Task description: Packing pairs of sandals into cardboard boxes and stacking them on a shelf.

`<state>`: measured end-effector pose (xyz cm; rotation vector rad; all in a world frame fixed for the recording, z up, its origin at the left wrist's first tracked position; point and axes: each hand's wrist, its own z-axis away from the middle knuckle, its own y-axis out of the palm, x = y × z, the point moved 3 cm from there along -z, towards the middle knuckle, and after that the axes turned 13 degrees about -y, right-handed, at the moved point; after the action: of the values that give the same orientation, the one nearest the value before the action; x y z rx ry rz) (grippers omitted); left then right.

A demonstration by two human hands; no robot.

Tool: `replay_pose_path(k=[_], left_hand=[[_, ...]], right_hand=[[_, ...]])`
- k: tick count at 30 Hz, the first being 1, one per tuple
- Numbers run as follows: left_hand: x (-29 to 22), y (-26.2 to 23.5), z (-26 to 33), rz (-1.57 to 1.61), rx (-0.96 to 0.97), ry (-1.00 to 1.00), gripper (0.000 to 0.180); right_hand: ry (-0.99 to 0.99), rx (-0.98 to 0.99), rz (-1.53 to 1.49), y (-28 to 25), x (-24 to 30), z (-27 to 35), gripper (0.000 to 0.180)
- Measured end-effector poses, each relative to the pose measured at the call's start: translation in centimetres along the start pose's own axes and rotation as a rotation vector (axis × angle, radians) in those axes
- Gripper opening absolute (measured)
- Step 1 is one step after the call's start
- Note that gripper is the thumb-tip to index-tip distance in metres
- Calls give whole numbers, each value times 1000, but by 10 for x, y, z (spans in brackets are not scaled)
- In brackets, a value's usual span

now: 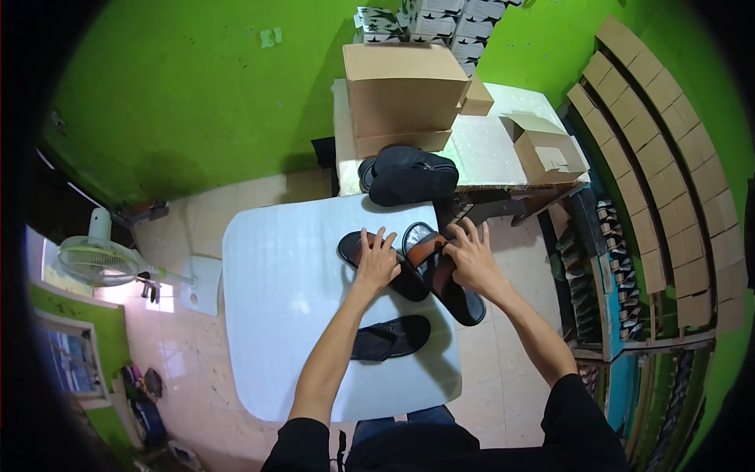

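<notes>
My left hand [377, 263] lies over a black sandal with a brown inner part [410, 282] on the white table, its fingers apart and touching the sandal's top. At the table's right edge, my right hand [475, 258] grips a second black-and-brown sandal [460, 300], with some fingers raised. This sandal sits at a slant, its lower end past the edge; its upper end is near the first sandal. Closer to me, a black thong sandal [409, 336] lies flat, partly hidden by my left forearm. More black footwear [413, 175] is piled at the table's far edge.
The white table [275, 307] has rounded corners. Beyond it, a second table [503, 102] bears a large cardboard box [405, 94] and an opened small box [548, 153]. Racks of cartons [653, 149] and shoes line the right wall. A fan [98, 259] stands left.
</notes>
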<state>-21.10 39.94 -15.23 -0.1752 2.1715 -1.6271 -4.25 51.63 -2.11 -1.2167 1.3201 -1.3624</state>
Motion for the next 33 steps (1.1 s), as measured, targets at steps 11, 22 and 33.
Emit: replay_pose_path(k=[11, 22, 33], left_hand=[[72, -90, 71, 421, -274, -548, 26], [62, -65, 104, 246, 0, -603, 51], [59, -17, 94, 178, 186, -836, 47]], right_hand=[[-216, -103, -179, 13, 64, -56, 27], [-395, -105, -163, 141, 122, -111, 28], [-365, 207, 220, 161, 5, -105, 45]])
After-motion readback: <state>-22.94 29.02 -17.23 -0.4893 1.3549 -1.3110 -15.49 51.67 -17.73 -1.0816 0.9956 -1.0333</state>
